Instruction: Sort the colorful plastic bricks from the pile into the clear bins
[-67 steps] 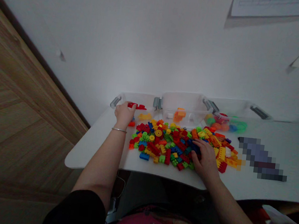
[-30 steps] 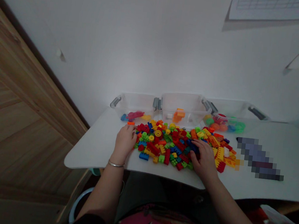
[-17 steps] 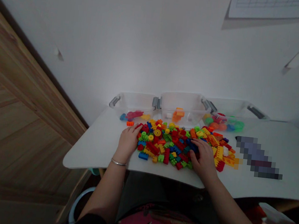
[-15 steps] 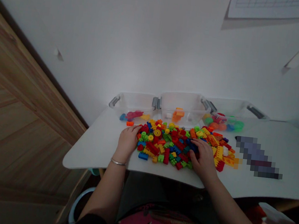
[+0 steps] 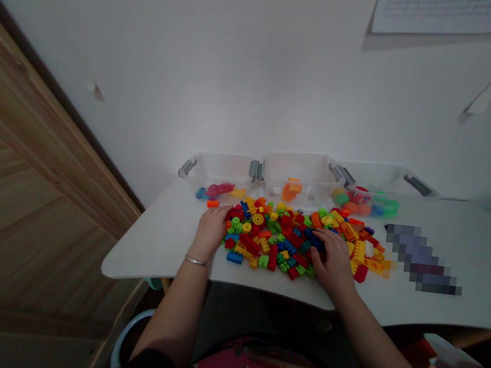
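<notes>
A heap of colourful toy building bricks (image 5: 274,248) lies spread across the white table, with red, yellow, green, blue and orange pieces mixed together. At its left edge rests my left hand (image 5: 211,226), fingers stretched forward against the bricks and a silver bangle on the wrist. On the right part of the heap lies my right hand (image 5: 336,261), thumb apart from the fingers. Its fingertips touch a dark blue brick (image 5: 314,238), which they partly cover. Neither hand lifts anything off the pile. One orange brick (image 5: 212,203) sits apart, just beyond my left fingers.
Three clear plastic boxes with grey latches stand along the wall: the left box (image 5: 225,167) shows pink, blue and yellow pieces, the middle box (image 5: 295,166) orange ones, the right box (image 5: 378,177) round coloured ones. A pixelated dark object (image 5: 424,261) lies on the table (image 5: 146,249) at right.
Both hands stay at practically the same places on the bricks. The whole view has shifted very slightly; no brick has visibly moved.
</notes>
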`<state>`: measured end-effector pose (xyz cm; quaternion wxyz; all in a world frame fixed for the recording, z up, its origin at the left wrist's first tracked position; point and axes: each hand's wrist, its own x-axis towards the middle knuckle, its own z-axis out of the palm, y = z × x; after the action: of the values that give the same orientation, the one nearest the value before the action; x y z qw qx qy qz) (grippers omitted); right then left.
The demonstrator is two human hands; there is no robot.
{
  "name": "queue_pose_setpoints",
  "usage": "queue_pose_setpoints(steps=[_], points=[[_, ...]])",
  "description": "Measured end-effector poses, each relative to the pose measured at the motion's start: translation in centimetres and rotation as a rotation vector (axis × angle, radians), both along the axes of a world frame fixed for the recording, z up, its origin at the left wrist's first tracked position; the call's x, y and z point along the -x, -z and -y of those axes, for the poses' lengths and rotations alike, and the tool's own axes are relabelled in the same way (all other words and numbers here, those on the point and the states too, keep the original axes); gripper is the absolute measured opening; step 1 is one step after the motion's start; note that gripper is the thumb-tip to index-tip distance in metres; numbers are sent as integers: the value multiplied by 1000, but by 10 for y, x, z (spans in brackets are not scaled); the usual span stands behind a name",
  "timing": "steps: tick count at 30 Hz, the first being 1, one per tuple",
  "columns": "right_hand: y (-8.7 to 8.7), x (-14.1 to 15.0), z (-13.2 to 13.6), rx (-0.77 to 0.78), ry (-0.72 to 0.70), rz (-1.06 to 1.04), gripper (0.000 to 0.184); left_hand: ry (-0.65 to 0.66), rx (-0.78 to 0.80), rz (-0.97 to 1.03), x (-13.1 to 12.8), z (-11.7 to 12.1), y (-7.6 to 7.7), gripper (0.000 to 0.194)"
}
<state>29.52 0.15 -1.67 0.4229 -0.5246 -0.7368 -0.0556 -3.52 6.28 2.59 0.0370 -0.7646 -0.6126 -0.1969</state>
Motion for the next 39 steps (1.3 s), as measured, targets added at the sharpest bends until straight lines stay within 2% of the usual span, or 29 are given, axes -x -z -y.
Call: queue_pose_setpoints(steps=[4,7,15,25,29,33,36,39], points=[[0,0,0,2,0,-4,34,-43,-16,20,2,-1,2,40],[0,0,0,-5,5,-7,34,-61,-18,62,4,-3,7,42],[1,0,0,1,16,-4,35,-47,47,327,8,-19,23,44],[1,-1,-1,0,0,-6,36,-57,-158,612,13,-13,16,31],[0,-1,-1,0,-1,-12,36,-79,-137,706,16,-16,20,32],[0,-1,-1,-2,6,-2,34,-7,-34,626,14,-19,24,35],[0,0,0,-10,8,6,33,41,-33,474,11,-18,20,36],[0,0,0,-6,13,7,33,26,-37,378,7,-16,15,38]])
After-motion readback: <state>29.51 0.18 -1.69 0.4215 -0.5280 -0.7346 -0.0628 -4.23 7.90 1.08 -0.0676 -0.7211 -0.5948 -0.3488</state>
